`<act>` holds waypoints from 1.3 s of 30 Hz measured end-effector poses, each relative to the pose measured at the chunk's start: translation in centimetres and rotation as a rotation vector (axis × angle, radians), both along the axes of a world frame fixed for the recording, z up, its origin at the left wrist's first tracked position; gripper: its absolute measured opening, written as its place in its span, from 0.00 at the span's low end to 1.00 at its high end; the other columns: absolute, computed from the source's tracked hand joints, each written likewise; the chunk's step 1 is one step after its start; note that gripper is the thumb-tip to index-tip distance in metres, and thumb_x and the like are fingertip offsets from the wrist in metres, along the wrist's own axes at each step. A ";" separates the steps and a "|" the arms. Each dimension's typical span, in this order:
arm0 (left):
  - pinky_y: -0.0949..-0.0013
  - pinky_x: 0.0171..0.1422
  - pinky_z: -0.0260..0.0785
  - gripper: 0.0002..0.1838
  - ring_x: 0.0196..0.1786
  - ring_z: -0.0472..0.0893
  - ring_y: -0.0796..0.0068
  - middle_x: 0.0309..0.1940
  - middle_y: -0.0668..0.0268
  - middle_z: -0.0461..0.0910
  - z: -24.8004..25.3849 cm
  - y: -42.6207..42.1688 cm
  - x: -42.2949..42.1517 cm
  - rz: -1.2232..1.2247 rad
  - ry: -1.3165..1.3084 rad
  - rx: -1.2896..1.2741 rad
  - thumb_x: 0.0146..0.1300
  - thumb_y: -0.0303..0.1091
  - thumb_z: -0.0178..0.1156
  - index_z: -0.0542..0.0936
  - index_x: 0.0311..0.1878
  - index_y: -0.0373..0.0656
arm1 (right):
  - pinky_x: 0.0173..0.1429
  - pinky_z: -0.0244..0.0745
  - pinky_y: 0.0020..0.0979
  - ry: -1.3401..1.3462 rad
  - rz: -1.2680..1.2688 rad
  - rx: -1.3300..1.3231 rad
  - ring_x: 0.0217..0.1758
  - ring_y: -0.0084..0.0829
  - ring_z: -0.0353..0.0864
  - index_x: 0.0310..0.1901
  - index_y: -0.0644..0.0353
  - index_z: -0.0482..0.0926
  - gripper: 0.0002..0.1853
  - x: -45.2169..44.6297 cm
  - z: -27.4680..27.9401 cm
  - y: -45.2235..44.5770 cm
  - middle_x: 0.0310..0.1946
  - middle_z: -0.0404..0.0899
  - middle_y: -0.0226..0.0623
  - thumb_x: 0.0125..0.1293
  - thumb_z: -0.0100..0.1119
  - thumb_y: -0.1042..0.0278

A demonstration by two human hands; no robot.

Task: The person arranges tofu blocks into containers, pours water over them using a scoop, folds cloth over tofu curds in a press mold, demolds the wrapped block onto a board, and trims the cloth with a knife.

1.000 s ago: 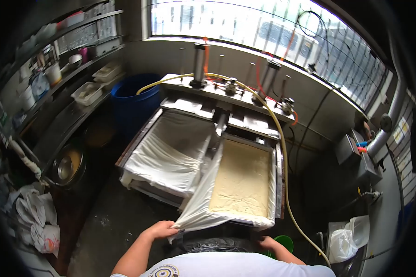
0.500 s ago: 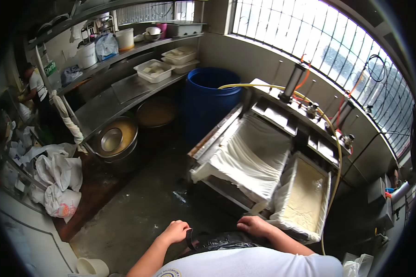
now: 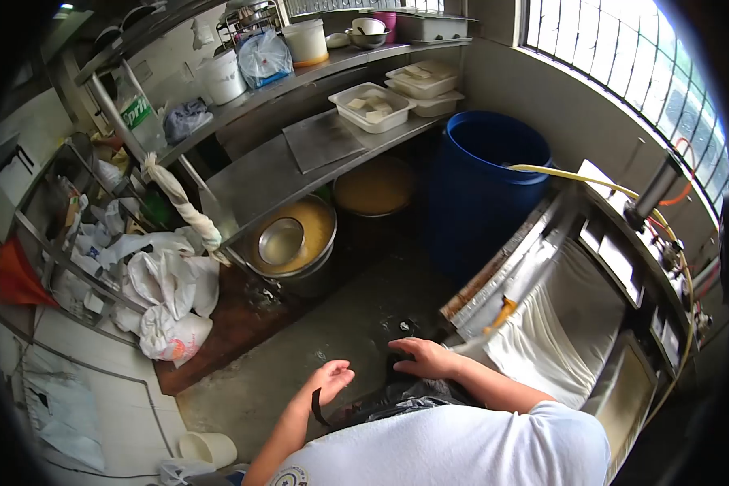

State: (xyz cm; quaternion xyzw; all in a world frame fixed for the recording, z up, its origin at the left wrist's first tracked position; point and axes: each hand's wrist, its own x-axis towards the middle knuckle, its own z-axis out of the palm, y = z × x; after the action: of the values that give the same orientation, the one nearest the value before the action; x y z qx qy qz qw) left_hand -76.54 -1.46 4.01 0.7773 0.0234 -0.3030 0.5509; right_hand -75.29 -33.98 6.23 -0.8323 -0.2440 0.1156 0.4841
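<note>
My left hand (image 3: pixel 332 381) hangs in front of my waist, its fingers loosely bent and apart, with nothing seen in them. A black strap (image 3: pixel 318 407) crosses at that wrist. Opposite it, my right hand (image 3: pixel 425 359) is spread palm down over the black plastic apron (image 3: pixel 413 394) at my front, holding nothing. Right of that hand stands a metal-framed press table with a white cloth (image 3: pixel 543 324) draped in it. An orange-yellow piece (image 3: pixel 502 314) shows at its near edge.
A blue barrel (image 3: pixel 494 182) with a yellow hose (image 3: pixel 579 175) stands ahead. Under the steel shelf (image 3: pixel 251 190) sit a large basin of yellowish liquid (image 3: pixel 312 223) and another behind it. White sacks (image 3: pixel 170 292) lie left; a cream bucket (image 3: pixel 208 448) stands lower left.
My view has swung left, so the press table and barrel sit further right. Both hands have loosened, the right one spreading its fingers. The person at far left is out of sight.
</note>
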 end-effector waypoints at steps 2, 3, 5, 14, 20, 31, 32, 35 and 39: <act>0.57 0.63 0.80 0.32 0.55 0.88 0.55 0.56 0.46 0.86 0.8 1.6 3.2 -0.024 -0.208 0.155 0.69 0.53 0.70 0.81 0.66 0.37 | 0.74 0.75 0.46 0.254 0.072 -0.177 0.71 0.51 0.77 0.71 0.63 0.75 0.32 5.7 1.4 0.8 0.69 0.76 0.54 0.72 0.67 0.52; 0.57 0.62 0.80 0.30 0.55 0.88 0.55 0.55 0.46 0.87 1.8 2.3 4.8 -0.066 -0.237 0.327 0.69 0.51 0.70 0.82 0.63 0.37 | 0.74 0.75 0.46 0.257 0.073 -0.171 0.71 0.51 0.77 0.71 0.63 0.75 0.32 7.9 1.9 0.9 0.69 0.76 0.54 0.72 0.67 0.52; 0.57 0.60 0.81 0.27 0.54 0.89 0.54 0.53 0.47 0.88 3.2 2.8 7.9 -0.067 -0.254 0.423 0.70 0.50 0.69 0.84 0.59 0.36 | 0.73 0.76 0.45 -0.021 0.004 -0.312 0.69 0.51 0.79 0.69 0.63 0.77 0.31 11.8 2.5 1.1 0.67 0.78 0.52 0.73 0.66 0.51; 0.52 0.71 0.74 0.25 0.64 0.82 0.47 0.58 0.45 0.84 -3.2 4.2 25.0 -0.269 -0.486 0.405 0.70 0.49 0.69 0.85 0.57 0.36 | 0.65 0.82 0.43 0.209 -0.255 -0.119 0.60 0.50 0.86 0.59 0.65 0.83 0.24 22.3 4.0 -0.2 0.54 0.87 0.51 0.73 0.66 0.52; 0.41 0.81 0.60 0.38 0.77 0.64 0.31 0.76 0.34 0.63 -4.5 4.3 46.8 -0.258 -0.683 0.554 0.66 0.52 0.72 0.75 0.71 0.35 | 0.62 0.84 0.42 0.220 -0.472 -0.395 0.57 0.48 0.89 0.61 0.64 0.83 0.23 22.5 2.6 0.4 0.53 0.88 0.51 0.73 0.67 0.56; 0.38 0.89 0.38 0.58 0.90 0.39 0.49 0.89 0.49 0.41 -5.6 1.3 81.6 -0.319 -0.580 0.844 0.68 0.64 0.65 0.50 0.86 0.36 | 0.63 0.83 0.43 0.527 -0.873 -0.435 0.58 0.47 0.88 0.64 0.64 0.81 0.27 19.0 5.1 6.6 0.56 0.86 0.52 0.75 0.65 0.50; 0.36 0.89 0.38 0.58 0.90 0.39 0.51 0.89 0.51 0.40 -6.0 0.8 80.8 -0.325 -0.549 0.862 0.69 0.65 0.64 0.48 0.86 0.36 | 0.64 0.82 0.43 0.584 -0.918 -0.427 0.60 0.47 0.87 0.64 0.63 0.81 0.27 18.3 5.5 7.3 0.57 0.86 0.52 0.75 0.65 0.49; 0.33 0.88 0.41 0.57 0.90 0.41 0.50 0.88 0.51 0.43 -7.8 -0.3 77.6 -0.291 -0.681 0.916 0.68 0.64 0.64 0.49 0.86 0.37 | 0.66 0.81 0.43 0.607 -1.051 -0.387 0.61 0.47 0.87 0.65 0.63 0.81 0.28 15.5 5.6 8.7 0.58 0.86 0.51 0.75 0.64 0.49; 0.34 0.85 0.51 0.39 0.81 0.61 0.51 0.77 0.53 0.62 -5.2 -0.6 69.3 -0.506 -0.866 1.038 0.72 0.49 0.64 0.63 0.78 0.40 | 0.66 0.81 0.42 0.598 -1.190 -0.308 0.61 0.46 0.87 0.65 0.63 0.81 0.27 11.7 6.0 11.2 0.57 0.87 0.51 0.76 0.64 0.50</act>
State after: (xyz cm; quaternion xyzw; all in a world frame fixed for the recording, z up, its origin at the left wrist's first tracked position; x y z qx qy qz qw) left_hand -7.26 -2.11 -1.18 0.9707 -0.2370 -0.0359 -0.0165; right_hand -63.55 -22.79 12.21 -0.8165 0.4188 0.0880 0.3877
